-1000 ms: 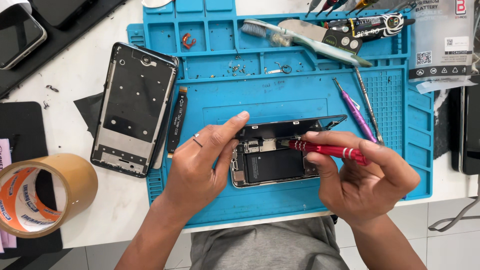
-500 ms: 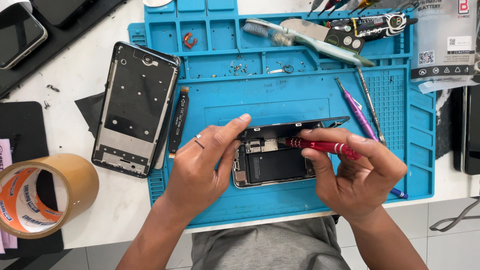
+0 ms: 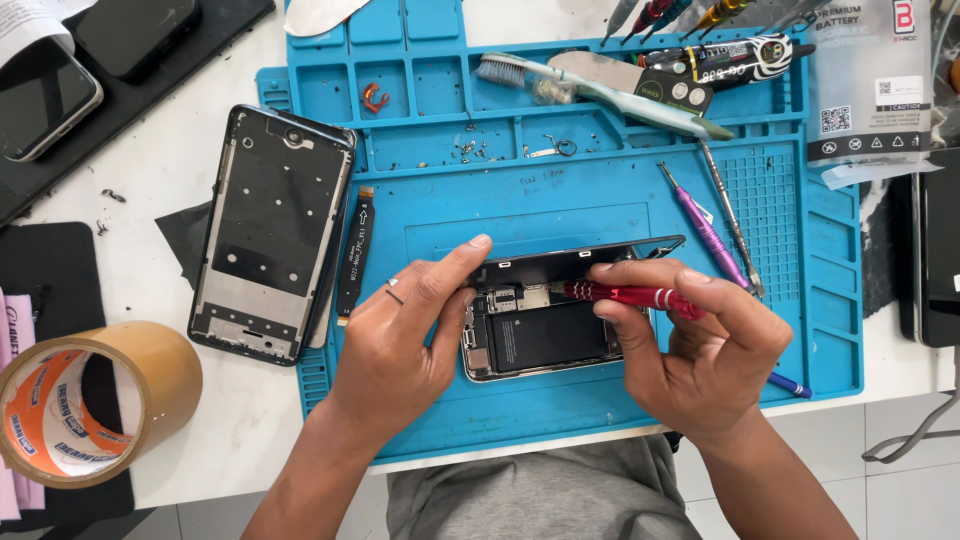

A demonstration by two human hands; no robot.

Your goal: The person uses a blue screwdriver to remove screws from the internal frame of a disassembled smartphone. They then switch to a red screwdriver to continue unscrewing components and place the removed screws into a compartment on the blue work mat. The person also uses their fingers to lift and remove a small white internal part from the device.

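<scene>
Change: hardly any; both hands and the red screwdriver [image 3: 625,295] stay where they were on the opened phone [image 3: 535,330].
Phone: lies at the middle of the blue mat [image 3: 600,215], its lifted screen along the far edge.
Left hand [image 3: 400,335]: fingers clamped on the phone's left side, forefinger stretched over the screen edge.
Right hand [image 3: 700,350]: closed around the screwdriver, tip pointing left into the phone's upper part.
Around: purple screwdriver [image 3: 705,230] right of the phone; phone frame [image 3: 270,235] left of the mat; tape roll [image 3: 85,400] further left.
</scene>
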